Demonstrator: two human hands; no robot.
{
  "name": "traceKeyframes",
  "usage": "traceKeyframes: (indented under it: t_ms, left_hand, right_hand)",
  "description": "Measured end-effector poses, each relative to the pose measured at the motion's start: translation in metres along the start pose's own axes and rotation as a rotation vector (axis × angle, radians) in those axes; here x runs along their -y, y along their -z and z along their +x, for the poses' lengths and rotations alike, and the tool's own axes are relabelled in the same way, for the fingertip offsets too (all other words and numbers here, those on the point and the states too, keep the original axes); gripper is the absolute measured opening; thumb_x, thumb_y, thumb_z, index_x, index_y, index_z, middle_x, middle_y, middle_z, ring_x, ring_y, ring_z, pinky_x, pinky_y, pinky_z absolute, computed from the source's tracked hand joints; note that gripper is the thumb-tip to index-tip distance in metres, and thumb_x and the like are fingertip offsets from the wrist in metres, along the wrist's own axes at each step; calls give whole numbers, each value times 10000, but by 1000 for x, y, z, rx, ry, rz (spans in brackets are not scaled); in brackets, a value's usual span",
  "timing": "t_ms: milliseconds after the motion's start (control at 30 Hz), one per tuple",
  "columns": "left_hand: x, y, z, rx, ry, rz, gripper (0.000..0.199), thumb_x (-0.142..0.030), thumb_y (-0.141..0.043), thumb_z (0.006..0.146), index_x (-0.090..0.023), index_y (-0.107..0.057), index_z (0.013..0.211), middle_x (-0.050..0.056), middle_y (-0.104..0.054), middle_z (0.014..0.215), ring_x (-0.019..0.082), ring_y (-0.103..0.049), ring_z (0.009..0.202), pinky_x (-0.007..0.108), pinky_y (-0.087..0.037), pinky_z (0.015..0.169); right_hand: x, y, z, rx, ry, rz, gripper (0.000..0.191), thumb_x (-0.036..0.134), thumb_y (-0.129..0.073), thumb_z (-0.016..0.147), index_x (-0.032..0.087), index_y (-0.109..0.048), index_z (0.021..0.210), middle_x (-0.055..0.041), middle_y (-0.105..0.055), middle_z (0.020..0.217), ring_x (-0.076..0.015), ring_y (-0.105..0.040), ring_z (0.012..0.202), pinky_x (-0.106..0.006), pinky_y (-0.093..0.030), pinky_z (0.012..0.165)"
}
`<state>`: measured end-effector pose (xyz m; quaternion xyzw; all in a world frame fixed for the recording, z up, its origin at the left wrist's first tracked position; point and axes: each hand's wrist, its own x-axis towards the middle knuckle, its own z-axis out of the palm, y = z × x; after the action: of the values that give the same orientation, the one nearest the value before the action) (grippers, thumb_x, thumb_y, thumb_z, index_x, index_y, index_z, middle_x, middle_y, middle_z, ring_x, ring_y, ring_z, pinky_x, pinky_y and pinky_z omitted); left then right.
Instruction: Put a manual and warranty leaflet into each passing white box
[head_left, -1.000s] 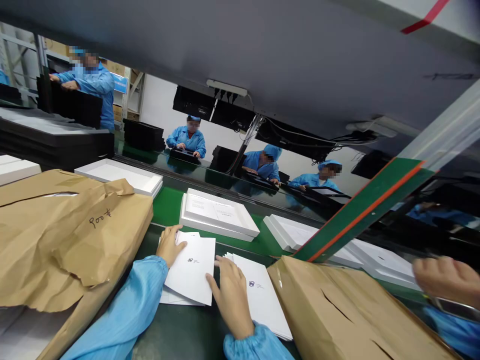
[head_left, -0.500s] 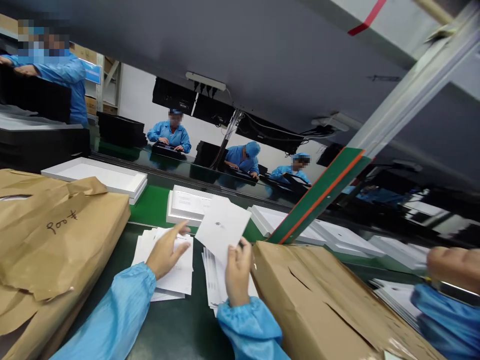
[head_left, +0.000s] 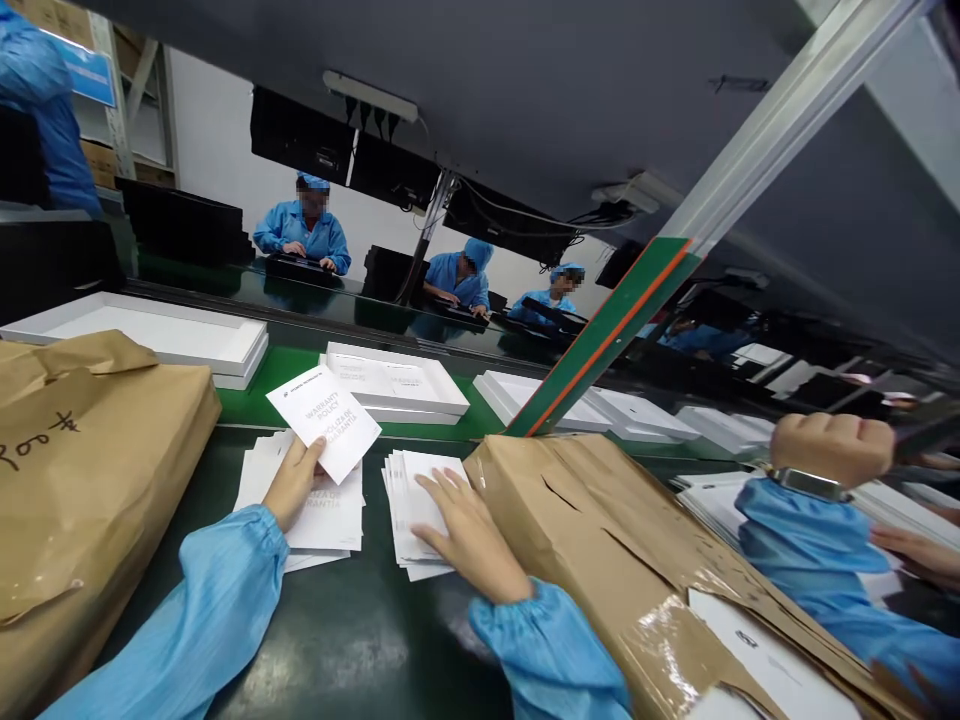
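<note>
My left hand (head_left: 295,484) pinches a white warranty leaflet (head_left: 324,422) by its lower edge, printed "WARRANTY POLICY". Below it lies a loose stack of similar leaflets (head_left: 330,525), partly covered by my hand. To the right, my right hand (head_left: 469,520) rests with fingers spread on a second stack of white booklets (head_left: 409,490), gripping nothing. Just behind the raised leaflet stands an open white box tray (head_left: 442,395) with printed papers lying inside it.
Brown paper packages flank me, one on the left (head_left: 97,480) and one on the right (head_left: 570,530). A slanted green post (head_left: 611,335) rises beyond. At right is a co-worker's fist (head_left: 832,447). More white box trays (head_left: 517,398) line the green belt; several people work behind.
My left hand, empty before, now holds a warranty leaflet. My right hand has let go of the white booklet it held and lies on the right stack. The view has shifted right.
</note>
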<state>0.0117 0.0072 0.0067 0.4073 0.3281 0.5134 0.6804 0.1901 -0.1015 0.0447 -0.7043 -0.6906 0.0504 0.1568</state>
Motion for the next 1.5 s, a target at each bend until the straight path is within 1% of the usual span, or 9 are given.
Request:
traceKeyframes:
  t_ms: [367,533,667,767,867,967,1133,1333,1500]
  left_hand:
    - [7,2,3,-30,-43,29,402,-294,-439,726,-213,-382,1116,74,-529,1044,196,-552,838,287,-477,614]
    - [5,1,2,-15,3,28,392,-284,-434,728,-228,-382,1112,69,-535,1036,194,-575,776,292,-477,588]
    - [3,0,1,48,43,36,369,-258,-449,711,-213,-407,1074,70,-550,1004,193,-591,694,301,-474,551]
    - [-1,-2,-2,95,73,29,366,-234,-479,687,-181,-407,1042,91,-544,1020,183,-594,639,294,-473,536]
    - [-4,-3,-5,114,75,18,377,-217,-492,674,-156,-398,1033,111,-519,1059,176,-593,639,297,-478,573]
    - [-4,-3,-5,125,47,28,377,-211,-480,680,-139,-383,1038,123,-512,1065,169,-593,634,293,-478,582]
    - [0,-2,-3,179,26,129,401,-234,-475,683,-124,-352,1049,141,-534,1024,197,-595,621,306,-473,514]
    - [-1,-1,-3,166,-156,188,411,-288,-515,673,-105,-417,1029,117,-477,1124,206,-445,1022,308,-363,865]
    - [-2,1,-1,150,-208,242,414,-313,-506,682,-110,-430,1035,111,-496,1100,214,-438,1025,349,-335,887]
  right_hand:
    - [-32,17,-39,66,-111,-11,202,245,-409,738,256,-611,750,-17,-638,708,-202,-577,697,-309,-395,663]
    - [-27,7,-40,20,-59,-6,451,226,-561,607,303,-489,1045,-29,-506,1093,-250,-436,1000,-322,-369,745]
    - [-24,3,-39,15,-84,-52,196,240,-396,734,248,-582,793,-40,-607,800,-215,-543,754,-301,-382,632]
    - [-31,10,-33,-167,-184,172,205,320,-399,735,213,-541,633,-16,-558,555,-189,-527,554,-278,-367,533]
    - [-34,21,-21,-545,-293,630,206,400,-466,686,198,-507,685,-6,-556,603,-167,-524,559,-266,-392,518]
    - [-24,25,0,-663,-282,1199,214,385,-535,638,200,-459,713,7,-569,708,-139,-545,607,-245,-422,516]
    - [8,-3,41,-495,-245,1628,209,247,-590,583,207,-423,704,36,-562,722,-117,-547,656,-224,-423,537]
    - [19,-37,52,-390,-235,1515,136,189,-581,611,188,-446,596,47,-540,639,-80,-471,611,-173,-368,521]
    - [5,-19,45,85,-174,1382,184,291,-586,636,180,-542,776,-7,-575,752,-115,-485,672,-209,-368,560]
